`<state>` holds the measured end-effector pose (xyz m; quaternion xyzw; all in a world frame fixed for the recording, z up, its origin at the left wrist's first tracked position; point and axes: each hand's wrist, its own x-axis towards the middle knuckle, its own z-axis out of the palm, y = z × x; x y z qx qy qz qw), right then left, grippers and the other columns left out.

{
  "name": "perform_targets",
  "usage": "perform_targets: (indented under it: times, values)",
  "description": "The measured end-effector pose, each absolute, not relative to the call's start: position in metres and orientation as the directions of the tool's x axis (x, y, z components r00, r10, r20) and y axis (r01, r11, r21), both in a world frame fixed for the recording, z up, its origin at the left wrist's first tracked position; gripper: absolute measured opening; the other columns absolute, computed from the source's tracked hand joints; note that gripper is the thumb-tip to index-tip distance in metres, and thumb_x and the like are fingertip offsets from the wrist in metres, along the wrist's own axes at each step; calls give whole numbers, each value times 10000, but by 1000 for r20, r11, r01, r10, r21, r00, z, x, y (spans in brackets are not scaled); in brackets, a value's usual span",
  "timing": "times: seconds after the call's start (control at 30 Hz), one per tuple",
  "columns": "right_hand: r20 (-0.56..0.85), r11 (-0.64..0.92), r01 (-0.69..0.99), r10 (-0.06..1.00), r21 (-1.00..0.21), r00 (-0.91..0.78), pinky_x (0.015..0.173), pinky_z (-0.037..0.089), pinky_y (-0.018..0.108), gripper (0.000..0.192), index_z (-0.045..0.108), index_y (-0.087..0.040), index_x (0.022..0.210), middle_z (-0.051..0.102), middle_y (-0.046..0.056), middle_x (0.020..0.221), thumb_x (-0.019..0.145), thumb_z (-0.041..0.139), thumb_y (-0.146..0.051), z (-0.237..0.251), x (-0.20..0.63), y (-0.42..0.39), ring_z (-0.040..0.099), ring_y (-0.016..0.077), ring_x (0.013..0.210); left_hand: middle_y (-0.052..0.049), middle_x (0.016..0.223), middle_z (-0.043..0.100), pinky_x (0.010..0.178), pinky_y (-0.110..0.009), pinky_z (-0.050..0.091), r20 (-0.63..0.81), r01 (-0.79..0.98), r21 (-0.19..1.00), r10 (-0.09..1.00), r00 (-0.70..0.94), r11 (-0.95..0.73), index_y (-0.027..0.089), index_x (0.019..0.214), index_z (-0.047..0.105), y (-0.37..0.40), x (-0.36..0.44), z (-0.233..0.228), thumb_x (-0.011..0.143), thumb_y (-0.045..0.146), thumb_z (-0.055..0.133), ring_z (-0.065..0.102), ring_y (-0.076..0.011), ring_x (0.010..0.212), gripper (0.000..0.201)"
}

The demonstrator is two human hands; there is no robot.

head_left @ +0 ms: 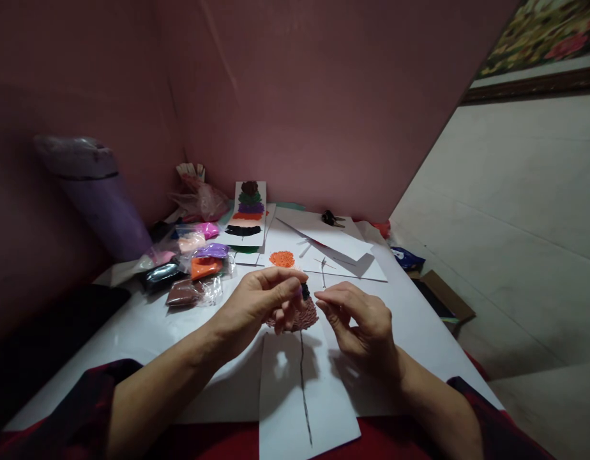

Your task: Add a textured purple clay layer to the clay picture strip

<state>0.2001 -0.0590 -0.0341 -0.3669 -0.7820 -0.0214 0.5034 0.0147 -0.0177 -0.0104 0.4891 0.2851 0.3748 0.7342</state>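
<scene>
Both hands are raised over a white sheet (314,396) bearing a long dark line and a textured brownish-pink clay shape (305,315). My left hand (271,297) is closed in a pinch, with a trace of purple at its fingertips; what it holds is too small to name. Just beside those fingertips shows a small black lump (305,292), and I cannot tell whether it is held or lies on the sheet. A short gap to the right, my right hand (357,316) pinches thumb and forefinger together; anything between them is hidden. Beyond the hands lies an orange textured clay patch (281,259).
Bagged coloured clay (206,267) is piled at the left, near a leaning purple roll (98,198). A card with coloured clay bands (249,211) stands at the back. Loose papers (324,237), keys (330,218) and an open cardboard box (451,300) are farther right.
</scene>
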Motion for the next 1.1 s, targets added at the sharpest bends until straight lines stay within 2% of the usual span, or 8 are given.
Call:
perform_targets:
  times: [0.1, 0.3, 0.43, 0.53, 0.67, 0.77, 0.97, 1.1]
  values:
    - [800, 732, 592, 554, -337, -230, 500, 509, 244, 183, 644, -197, 976, 672, 46, 750, 863, 571, -74, -34, 200, -59, 629, 152, 669, -16, 641, 620, 427, -193, 351, -48, -280, 925, 809, 586, 257, 124, 889, 668, -18, 16, -10, 776, 496, 678, 530, -82, 471, 388]
    - [803, 743, 587, 542, -320, -249, 517, 511, 250, 193, 638, -197, 984, 668, 41, 742, 857, 572, -67, -33, 201, -59, 624, 148, 644, -4, 714, 643, 500, -209, 383, -63, -318, 904, 824, 563, 286, 132, 876, 662, -16, 17, -11, 573, 226, 861, 551, -83, 530, 374]
    - [811, 753, 578, 529, -313, -250, 508, 508, 247, 197, 644, -205, 985, 664, 31, 728, 857, 568, -77, -34, 200, -59, 618, 140, 618, 27, 549, 531, 449, -200, 288, -39, -222, 957, 840, 542, 188, 127, 708, 607, -17, 17, -11, 684, 458, 772, 442, -58, 446, 371]
    - [812, 758, 570, 528, -318, -249, 509, 511, 251, 216, 644, -210, 999, 661, 26, 717, 855, 567, -71, -34, 200, -60, 619, 143, 627, 18, 558, 523, 434, -207, 257, -33, -199, 965, 831, 556, 171, 126, 759, 642, -18, 17, -11, 766, 566, 649, 416, -59, 438, 440]
    - [805, 765, 564, 528, -312, -271, 501, 506, 244, 228, 635, -204, 1001, 661, 32, 733, 848, 572, -47, -34, 200, -60, 618, 143, 639, 1, 673, 624, 543, -234, 396, -63, -263, 931, 819, 571, 255, 154, 991, 658, -18, 17, -14, 667, 293, 806, 559, -105, 561, 382]
    - [807, 770, 560, 521, -305, -277, 502, 508, 244, 236, 624, -194, 1010, 653, 36, 743, 839, 585, -36, -34, 201, -59, 618, 147, 652, -3, 736, 660, 577, -261, 438, -59, -302, 912, 817, 574, 278, 168, 910, 621, -18, 17, -13, 580, 184, 844, 625, -150, 635, 399]
    - [781, 759, 576, 544, -303, -306, 577, 556, 286, 386, 549, -199, 1183, 627, 98, 1019, 818, 640, -110, -34, 199, -63, 630, 195, 845, -13, 581, 621, 500, -211, 352, -64, -133, 977, 820, 569, 168, 120, 728, 614, -21, 19, -6, 675, 363, 785, 502, -84, 503, 302]
    - [770, 752, 594, 550, -287, -324, 589, 558, 286, 350, 549, -206, 1169, 617, 88, 1009, 837, 618, -120, -32, 197, -64, 624, 192, 852, 2, 559, 557, 484, -200, 333, -15, -48, 998, 816, 577, 52, 112, 657, 641, -21, 21, -8, 749, 472, 685, 449, -74, 503, 374]
